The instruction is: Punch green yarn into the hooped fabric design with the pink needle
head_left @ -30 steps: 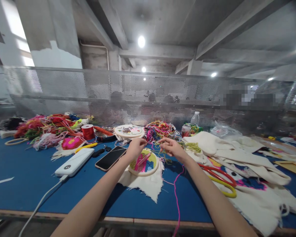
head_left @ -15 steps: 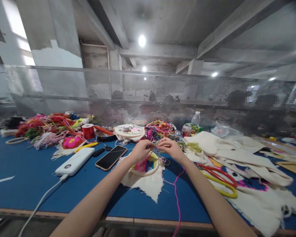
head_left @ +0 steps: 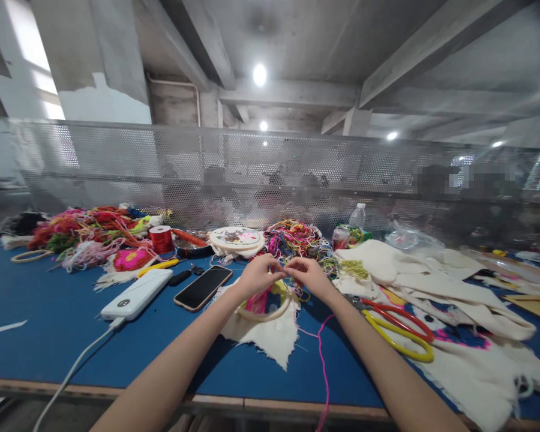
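My left hand [head_left: 260, 278] and my right hand [head_left: 310, 278] meet fingertip to fingertip above an embroidery hoop [head_left: 270, 317]. Both pinch closed; whatever lies between the fingertips is too small to make out. White frayed cloth [head_left: 276, 341] is stretched in the hoop, with pink, yellow and blue yarn work inside the ring. My left hand and wrist cover part of that work. Loose thin strands [head_left: 302, 293] lie just below my right hand. A bright pink yarn [head_left: 323, 360] runs from beside the hoop over the table's front edge.
Left of the hoop lie a phone [head_left: 203, 288] and a white power bank [head_left: 137, 295] with its cable. Scissors [head_left: 402, 327] with red and yellow handles rest on white cloth [head_left: 472, 372] at right. Yarn heaps [head_left: 293, 237], a red spool [head_left: 161, 240] and another hoop [head_left: 236, 239] stand behind.
My hands have shifted slightly, and the right fingers have come down and curled closer to the left fingertips. The hoop, cloth and pink yarn stay in place.
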A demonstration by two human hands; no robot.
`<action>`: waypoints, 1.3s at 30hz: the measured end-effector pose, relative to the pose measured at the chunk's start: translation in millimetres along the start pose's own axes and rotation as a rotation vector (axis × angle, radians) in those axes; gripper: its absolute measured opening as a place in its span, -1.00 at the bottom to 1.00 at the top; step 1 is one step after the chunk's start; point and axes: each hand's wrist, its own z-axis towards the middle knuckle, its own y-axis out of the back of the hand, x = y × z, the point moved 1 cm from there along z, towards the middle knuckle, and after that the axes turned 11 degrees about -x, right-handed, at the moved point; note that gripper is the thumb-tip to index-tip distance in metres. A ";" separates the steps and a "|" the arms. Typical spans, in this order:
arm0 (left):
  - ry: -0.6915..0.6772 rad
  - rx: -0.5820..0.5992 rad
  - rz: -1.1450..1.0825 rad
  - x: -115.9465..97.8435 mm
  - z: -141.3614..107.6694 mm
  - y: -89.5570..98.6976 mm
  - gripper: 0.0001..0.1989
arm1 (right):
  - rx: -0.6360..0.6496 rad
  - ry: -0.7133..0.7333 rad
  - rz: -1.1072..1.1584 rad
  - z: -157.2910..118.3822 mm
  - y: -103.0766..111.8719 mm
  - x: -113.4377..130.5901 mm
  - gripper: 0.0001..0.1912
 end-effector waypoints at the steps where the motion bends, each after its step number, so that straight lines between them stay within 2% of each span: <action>1: 0.000 0.013 -0.001 0.0 0.3 0.4 -0.79 | -0.003 -0.002 0.003 0.0 -0.5 -0.1 -0.77; 5: -0.001 0.062 -0.026 0.0 1.8 0.9 -0.84 | -0.051 0.008 0.004 2.1 -0.1 -1.8 -0.78; 11: -0.007 0.114 -0.117 -1.1 0.1 -1.9 -0.87 | -0.194 0.018 -0.018 8.2 10.9 -5.8 -0.78; 26: 0.058 0.122 -0.243 -7.9 1.1 5.3 -0.84 | -0.416 0.013 -0.173 18.5 36.3 -25.9 -0.73; 33: 0.127 0.139 -0.293 -13.9 1.8 12.2 -0.79 | -0.473 -0.026 -0.324 24.1 52.0 -44.1 -0.73; 39: 0.142 0.139 -0.316 -12.3 2.1 12.6 -0.82 | -0.459 -0.070 -0.403 23.4 57.4 -49.3 -0.74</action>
